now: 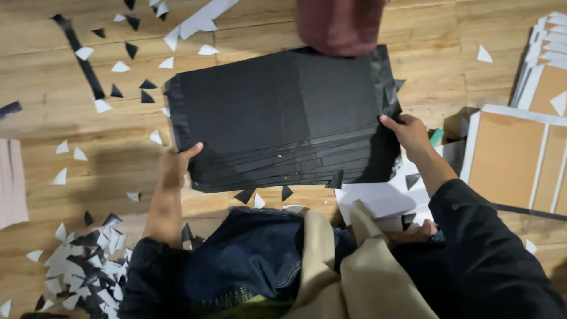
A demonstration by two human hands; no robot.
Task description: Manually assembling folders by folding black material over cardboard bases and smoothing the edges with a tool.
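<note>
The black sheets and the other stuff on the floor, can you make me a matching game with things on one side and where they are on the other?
Things:
1. stack of black sheets
2. heap of small paper triangles
3. brown cardboard panels
4. dark red thing

Places:
A. at the right edge of the picture
B. at the top edge, just past the black stack
C. in the middle, held at both ends by the left hand and the right hand
D. on the wooden floor at the lower left

Pairs: 1-C, 2-D, 3-A, 4-B
</note>
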